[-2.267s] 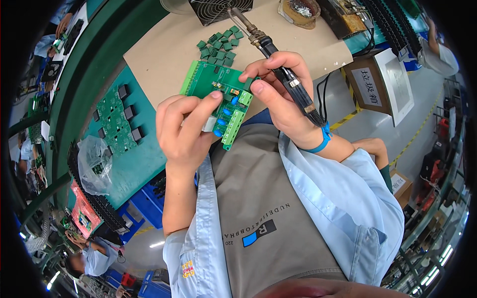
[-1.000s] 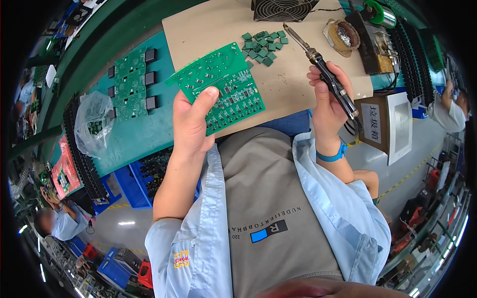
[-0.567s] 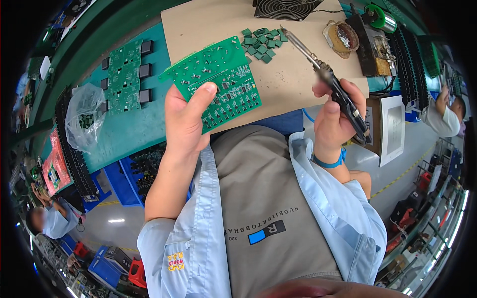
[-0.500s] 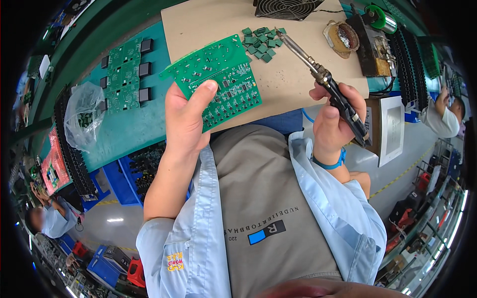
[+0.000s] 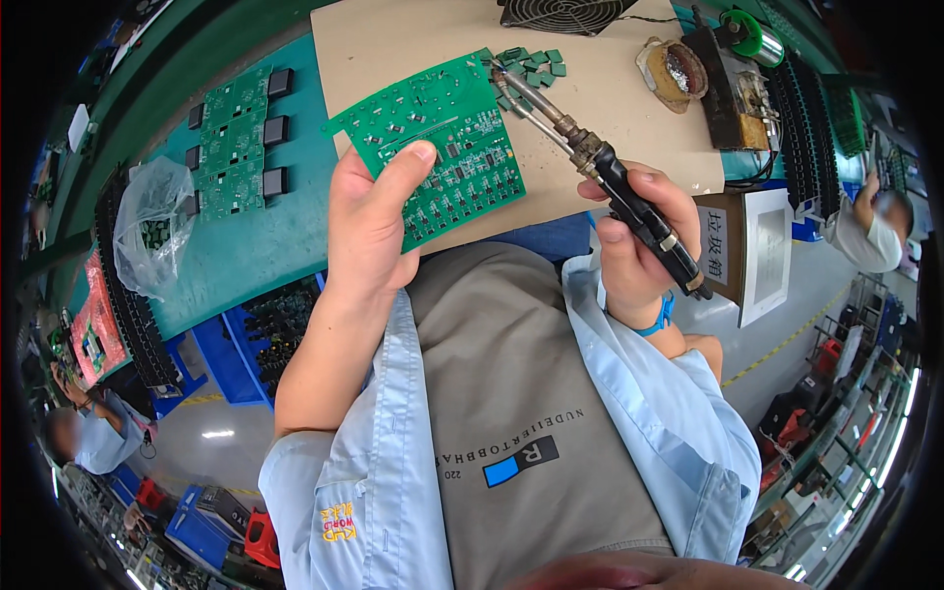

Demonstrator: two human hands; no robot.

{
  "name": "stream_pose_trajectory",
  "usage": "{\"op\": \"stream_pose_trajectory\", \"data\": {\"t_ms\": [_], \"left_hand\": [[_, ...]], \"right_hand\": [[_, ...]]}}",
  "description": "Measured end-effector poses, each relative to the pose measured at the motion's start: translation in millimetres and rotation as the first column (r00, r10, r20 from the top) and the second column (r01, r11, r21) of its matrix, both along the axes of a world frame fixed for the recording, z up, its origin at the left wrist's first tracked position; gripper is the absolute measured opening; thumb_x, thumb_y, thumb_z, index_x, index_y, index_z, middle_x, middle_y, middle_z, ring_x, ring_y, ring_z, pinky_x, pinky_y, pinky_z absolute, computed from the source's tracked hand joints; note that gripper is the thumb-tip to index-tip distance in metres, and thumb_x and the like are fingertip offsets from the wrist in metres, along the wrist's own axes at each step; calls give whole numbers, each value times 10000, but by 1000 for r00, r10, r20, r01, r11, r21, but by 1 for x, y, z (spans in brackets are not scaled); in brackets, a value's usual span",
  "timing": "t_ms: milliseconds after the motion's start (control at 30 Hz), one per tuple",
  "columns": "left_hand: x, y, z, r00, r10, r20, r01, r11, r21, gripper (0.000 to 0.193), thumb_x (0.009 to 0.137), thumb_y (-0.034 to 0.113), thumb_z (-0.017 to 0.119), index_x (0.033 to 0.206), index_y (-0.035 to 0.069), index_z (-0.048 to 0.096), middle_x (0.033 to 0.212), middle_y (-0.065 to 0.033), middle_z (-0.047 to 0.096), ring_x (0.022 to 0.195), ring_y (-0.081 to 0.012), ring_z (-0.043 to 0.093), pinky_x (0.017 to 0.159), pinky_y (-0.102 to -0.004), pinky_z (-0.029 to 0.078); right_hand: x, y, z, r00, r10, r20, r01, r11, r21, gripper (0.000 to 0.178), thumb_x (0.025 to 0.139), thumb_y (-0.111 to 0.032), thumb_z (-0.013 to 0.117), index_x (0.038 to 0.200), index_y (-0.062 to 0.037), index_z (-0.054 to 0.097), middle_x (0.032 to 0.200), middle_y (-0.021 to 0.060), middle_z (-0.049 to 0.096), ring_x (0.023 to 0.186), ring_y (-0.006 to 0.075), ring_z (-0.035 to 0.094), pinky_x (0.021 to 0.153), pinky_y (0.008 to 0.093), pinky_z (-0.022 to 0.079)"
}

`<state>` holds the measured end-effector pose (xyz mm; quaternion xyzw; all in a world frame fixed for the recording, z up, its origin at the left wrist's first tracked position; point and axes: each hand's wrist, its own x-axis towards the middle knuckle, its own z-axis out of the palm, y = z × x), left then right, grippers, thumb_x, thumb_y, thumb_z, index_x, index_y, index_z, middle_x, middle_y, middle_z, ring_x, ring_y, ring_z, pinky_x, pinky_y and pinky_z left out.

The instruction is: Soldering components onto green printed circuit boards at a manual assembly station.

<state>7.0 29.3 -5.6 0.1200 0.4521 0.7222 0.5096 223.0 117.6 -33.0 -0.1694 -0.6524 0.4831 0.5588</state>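
A green circuit board is being pinched by the left hand at upper centre of the frame, while a soldering iron is being clasped in the right hand, right of centre

Before you, tabletop, sheet across middle. Your left hand has circuit board over sheet's left part; your right hand, soldering iron — tip just beside board's far right corner, contact unclear. Beyond board, on sheet: heap of parts. Fan at far edge; dish toward sheet's right edge. Left of sheet: row of boards, then bag near tabletop's left edge. Carton off near right corner.
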Motion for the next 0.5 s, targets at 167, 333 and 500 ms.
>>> {"op": "stream_pose_trajectory", "data": {"t_ms": [167,333,500], "left_hand": [[1,2,-1,1000,-1,-17,0,1000,-16,222,954,6,637,1174,8,669,1030,-108,750,835,-160,717,758,-290,593],[0,3,-4,999,-23,-45,24,1000,17,273,961,40,630,1230,-10,635,1066,-125,758,862,-187,749,766,-296,619],[2,2,-5,1000,-17,-24,18,1000,22,234,965,20,629,1196,-6,652,1047,-113,756,853,-163,735,765,-272,600]], "right_hand": [[-1,-7,4,997,17,74,-14,999,-30,447,797,-10,843,1198,46,656,1118,203,714,909,285,730,818,344,591],[-6,-9,5,993,60,105,-54,997,-51,439,781,-4,843,1182,45,671,1087,206,729,897,283,723,814,347,586],[-10,-9,4,990,88,113,-84,996,-44,432,777,3,836,1177,46,676,1082,210,732,893,282,719,813,348,586]]}}
